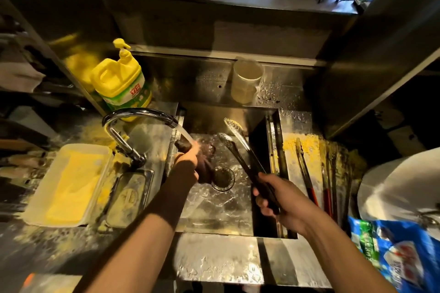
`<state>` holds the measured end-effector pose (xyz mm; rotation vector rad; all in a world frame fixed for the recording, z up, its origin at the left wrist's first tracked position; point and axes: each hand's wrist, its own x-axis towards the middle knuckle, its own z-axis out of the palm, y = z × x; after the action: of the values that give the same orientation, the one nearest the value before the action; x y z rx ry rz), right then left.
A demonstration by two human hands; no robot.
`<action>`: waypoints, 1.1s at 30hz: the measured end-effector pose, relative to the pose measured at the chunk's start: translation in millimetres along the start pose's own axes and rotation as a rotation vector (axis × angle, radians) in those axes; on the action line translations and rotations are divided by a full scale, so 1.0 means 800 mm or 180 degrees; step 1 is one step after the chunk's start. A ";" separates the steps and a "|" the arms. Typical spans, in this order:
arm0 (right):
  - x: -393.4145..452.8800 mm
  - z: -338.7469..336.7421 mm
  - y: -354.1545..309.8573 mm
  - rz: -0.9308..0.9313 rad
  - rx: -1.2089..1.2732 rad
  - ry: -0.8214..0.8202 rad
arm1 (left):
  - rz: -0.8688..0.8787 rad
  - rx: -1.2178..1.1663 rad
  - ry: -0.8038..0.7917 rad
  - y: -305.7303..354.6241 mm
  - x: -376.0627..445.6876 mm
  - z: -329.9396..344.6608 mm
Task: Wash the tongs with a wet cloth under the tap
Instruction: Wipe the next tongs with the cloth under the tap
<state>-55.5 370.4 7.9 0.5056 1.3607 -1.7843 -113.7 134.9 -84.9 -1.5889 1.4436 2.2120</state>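
Water runs from the curved chrome tap [140,114] into a steel sink [214,209]. My left hand [187,162] grips a dark wet cloth [204,157] right under the stream. My right hand [278,200] holds a pair of metal tongs [238,143] by their dark handles. Their two silver tips point up and away over the sink, spread apart, with yellow crumbs on the upper tip. The tongs sit to the right of the cloth and do not touch it.
A yellow dish-soap bottle [121,81] stands behind the tap. A white tray of yellow stuff [69,185] lies left, beside a small steel pan [129,197]. More tongs [321,173] lie on the crumb-strewn counter right. A clear cup [246,81] stands at the back, a blue bag [400,254] at lower right.
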 end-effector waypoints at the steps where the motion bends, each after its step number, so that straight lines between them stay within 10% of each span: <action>1: 0.002 0.005 -0.003 0.0052 0.0120 -0.0121 | -0.0008 0.0007 -0.0054 -0.001 -0.001 -0.003; 9: 0.009 0.028 -0.007 0.0226 0.0282 -0.0594 | 0.0240 -0.0345 -0.0904 -0.011 -0.026 -0.031; 24: 0.018 0.066 0.006 -0.0531 -0.1624 0.0165 | 0.0363 -0.0393 -0.1500 0.013 -0.073 -0.045; 33: 0.015 0.089 0.019 -0.0336 -0.1965 0.0311 | 0.0268 0.0199 -0.0959 0.035 -0.048 -0.018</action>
<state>-39.5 298.3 13.9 0.1851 1.9301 -1.3249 -100.0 125.8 -37.4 -1.1345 1.4955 2.3022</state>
